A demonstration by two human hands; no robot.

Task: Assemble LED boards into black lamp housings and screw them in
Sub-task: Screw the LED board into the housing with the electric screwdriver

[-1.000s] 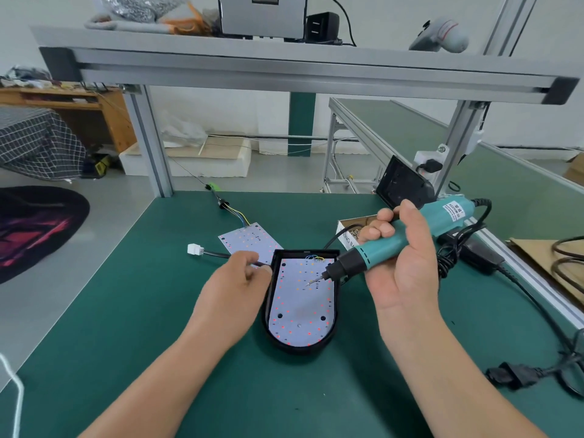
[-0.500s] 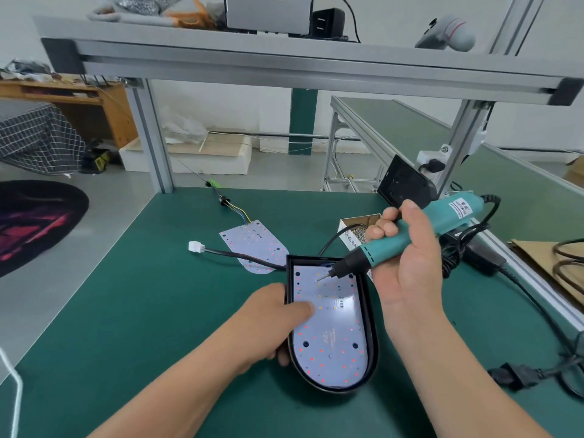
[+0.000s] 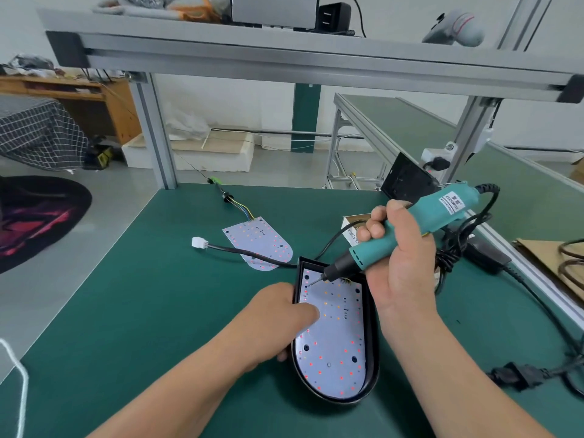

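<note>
Screwing step: right hand (image 3: 401,273) grips the electric screwdriver (image 3: 442,213), bit at the far corner of the LED board (image 3: 335,346); left hand (image 3: 275,320) pinches the black housing (image 3: 372,336) steady; next, seat the bit squarely

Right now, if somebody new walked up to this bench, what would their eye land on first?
Probably the teal electric screwdriver gripped in the right hand, its bit tipped down at the far left corner of the LED board. That red-dotted board sits in the black lamp housing at centre, which the left hand grips by its left edge. A spare LED board lies on the green mat behind it.
</note>
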